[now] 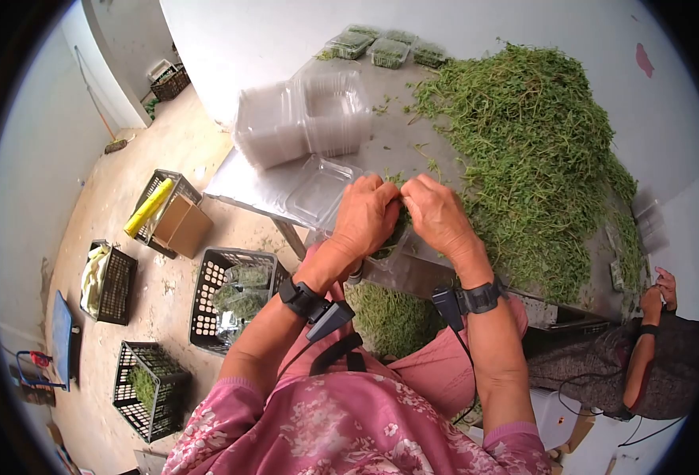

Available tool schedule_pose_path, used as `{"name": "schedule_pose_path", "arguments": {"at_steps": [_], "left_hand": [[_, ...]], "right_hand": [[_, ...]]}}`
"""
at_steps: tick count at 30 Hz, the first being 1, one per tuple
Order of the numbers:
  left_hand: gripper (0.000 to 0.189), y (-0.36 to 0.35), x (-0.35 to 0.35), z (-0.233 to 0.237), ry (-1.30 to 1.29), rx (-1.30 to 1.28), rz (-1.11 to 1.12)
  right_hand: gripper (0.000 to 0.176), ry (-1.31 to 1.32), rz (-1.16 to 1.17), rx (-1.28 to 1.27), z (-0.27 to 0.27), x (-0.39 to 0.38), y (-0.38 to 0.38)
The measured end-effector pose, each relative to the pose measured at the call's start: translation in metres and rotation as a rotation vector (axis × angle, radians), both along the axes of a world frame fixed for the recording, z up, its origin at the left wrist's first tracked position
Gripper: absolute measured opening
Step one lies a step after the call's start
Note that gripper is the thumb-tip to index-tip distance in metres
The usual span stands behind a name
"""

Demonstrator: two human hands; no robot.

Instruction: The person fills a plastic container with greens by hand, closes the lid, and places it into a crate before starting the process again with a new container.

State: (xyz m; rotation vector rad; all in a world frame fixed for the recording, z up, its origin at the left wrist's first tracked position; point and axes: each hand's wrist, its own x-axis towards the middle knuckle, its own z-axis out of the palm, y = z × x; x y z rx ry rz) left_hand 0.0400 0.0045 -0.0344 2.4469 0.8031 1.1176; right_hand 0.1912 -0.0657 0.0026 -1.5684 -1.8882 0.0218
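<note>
Fingers (384, 192) of the left hand (359, 214) and the right hand (440, 214) are curling narrow, with their tips almost meeting; I cannot tell if they are pinching sprigs or only the plastic rim. Directly below them, on the near side, the clear box (398, 255) is sitting between the two wrists, close to the near edge of the tabletop (401, 99), and some greens (401, 228) are showing inside. Its long axis is hiding under the hands, so I cannot say which way it is pointing. Large pile of greens (535, 158) is lying to the right and reaching toward the far side; the right hand is being the nearer one to it. On the left, the open plastic lid (318, 192) is resting just beside the left hand, and the tall stack of containers (306, 115) is standing farther behind it. Between stack and pile, a strip of tabletop with loose sprigs is leading to filled boxes (387, 52) at the far edge. Room is narrowing on the right by the pile, while the near edge is dropping toward the person's lap.
</note>
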Motion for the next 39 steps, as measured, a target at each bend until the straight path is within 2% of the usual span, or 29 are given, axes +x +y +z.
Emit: {"name": "schedule_pose_path", "arguments": {"at_steps": [11,15,17,20,23,26,30,33,39], "left_hand": [[0.009,0.0,0.004,-0.003,0.058,0.034,0.029],[0.007,-0.001,0.004,-0.001,0.148,0.06,0.037],[0.005,-0.004,0.003,-0.001,0.084,0.056,0.024],[0.006,-0.004,0.003,-0.001,0.015,0.032,0.023],[0.01,-0.004,0.001,-0.001,0.013,0.024,0.046],[0.014,-0.004,-0.004,0.002,-0.023,0.102,0.077],[0.017,0.003,-0.014,0.008,-0.085,0.132,0.096],[0.019,0.007,-0.02,0.015,-0.072,0.091,0.101],[0.022,0.001,-0.013,0.014,0.058,0.045,-0.018]], "right_hand": [[0.004,-0.257,-0.123,0.114,-0.006,-0.009,0.0],[0.007,-0.16,-0.231,0.168,-0.013,-0.01,0.008],[0.007,-0.047,-0.312,0.175,-0.012,-0.001,0.015],[0.007,0.2,-0.232,0.325,-0.005,0.011,0.017],[0.006,0.271,-0.192,0.354,0.008,0.007,0.008],[0.007,0.271,-0.166,0.311,0.005,0.003,0.008],[0.015,0.336,0.021,0.182,0.009,-0.001,0.007],[0.013,0.356,-0.021,0.272,0.005,0.001,0.011],[0.01,0.306,-0.14,0.237,-0.004,0.013,0.011]]}}
